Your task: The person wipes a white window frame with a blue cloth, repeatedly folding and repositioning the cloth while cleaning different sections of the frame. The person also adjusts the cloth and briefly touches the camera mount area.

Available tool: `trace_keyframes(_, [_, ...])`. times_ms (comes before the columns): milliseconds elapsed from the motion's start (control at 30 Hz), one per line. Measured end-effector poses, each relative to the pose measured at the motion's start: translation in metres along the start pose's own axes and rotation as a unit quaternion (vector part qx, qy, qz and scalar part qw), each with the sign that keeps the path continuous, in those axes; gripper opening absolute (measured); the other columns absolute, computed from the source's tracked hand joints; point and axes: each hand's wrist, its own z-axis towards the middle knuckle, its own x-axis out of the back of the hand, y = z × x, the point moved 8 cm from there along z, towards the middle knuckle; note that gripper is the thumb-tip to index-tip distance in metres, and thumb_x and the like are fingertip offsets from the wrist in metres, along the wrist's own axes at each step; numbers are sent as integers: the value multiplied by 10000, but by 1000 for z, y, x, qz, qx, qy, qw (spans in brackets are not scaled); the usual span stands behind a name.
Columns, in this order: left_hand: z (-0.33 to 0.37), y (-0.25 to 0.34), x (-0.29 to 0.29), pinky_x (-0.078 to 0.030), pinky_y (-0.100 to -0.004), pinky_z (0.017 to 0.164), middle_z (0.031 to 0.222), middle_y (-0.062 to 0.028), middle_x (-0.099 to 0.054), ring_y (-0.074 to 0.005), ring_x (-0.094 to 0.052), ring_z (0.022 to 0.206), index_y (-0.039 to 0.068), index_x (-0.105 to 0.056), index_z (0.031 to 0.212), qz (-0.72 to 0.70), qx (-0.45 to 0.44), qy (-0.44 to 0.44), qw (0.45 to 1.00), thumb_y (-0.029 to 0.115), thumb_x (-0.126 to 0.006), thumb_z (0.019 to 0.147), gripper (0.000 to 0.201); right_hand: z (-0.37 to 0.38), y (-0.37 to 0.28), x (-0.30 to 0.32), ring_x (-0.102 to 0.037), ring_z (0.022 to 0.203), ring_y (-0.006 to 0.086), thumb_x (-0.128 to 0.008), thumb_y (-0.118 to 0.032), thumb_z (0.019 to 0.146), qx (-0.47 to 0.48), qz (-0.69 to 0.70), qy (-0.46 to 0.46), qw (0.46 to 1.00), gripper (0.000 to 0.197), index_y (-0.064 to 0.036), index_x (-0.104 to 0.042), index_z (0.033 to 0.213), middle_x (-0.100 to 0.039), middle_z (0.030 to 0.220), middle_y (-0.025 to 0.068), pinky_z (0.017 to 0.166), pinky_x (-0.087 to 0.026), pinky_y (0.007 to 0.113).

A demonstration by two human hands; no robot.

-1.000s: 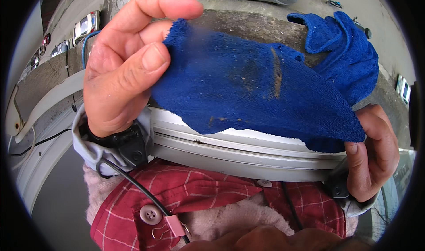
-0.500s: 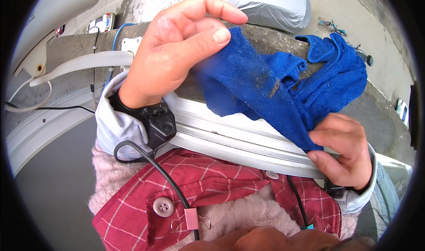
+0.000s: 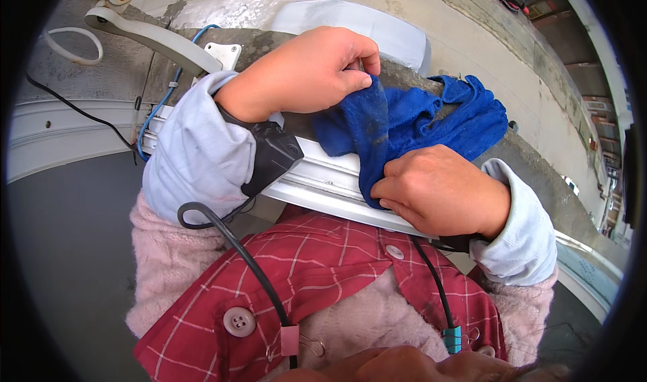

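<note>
Your left hand pinches the blue cloth at its far edge; your right hand grips its near end. Hands stand apart, cloth between them, over the white window frame.

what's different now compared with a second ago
The right hand has moved leftward, nearer the left hand, so the blue cloth between them, spread wide before, is now gathered into a narrow, folded strip. The left hand has turned its back upward. Unchanged: both hands pinch the cloth, and the heaped blue cloth lies on the concrete ledge.
</note>
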Motion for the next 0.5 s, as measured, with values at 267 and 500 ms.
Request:
trace_keyframes(267, [-5,8,5,-478,-359,665,796,-132,-657,-238,-604,711,-5,-639,971,88,-82,43,992,59,-670,868,125,23,-1,0,-653,608,370,-679,-152,794,-68,-38,79,994,104,-57,-644,820,-640,638,153,553,-510,478])
trace_keyframes(500, [-10,10,10,-483,-388,681,790,-159,-649,-303,-618,732,-7,-638,950,122,-100,57,986,89,-696,846,152,33,-4,-8,-647,603,311,-765,-138,728,-54,-126,91,986,293,-97,-561,935,-618,645,94,522,-493,426])
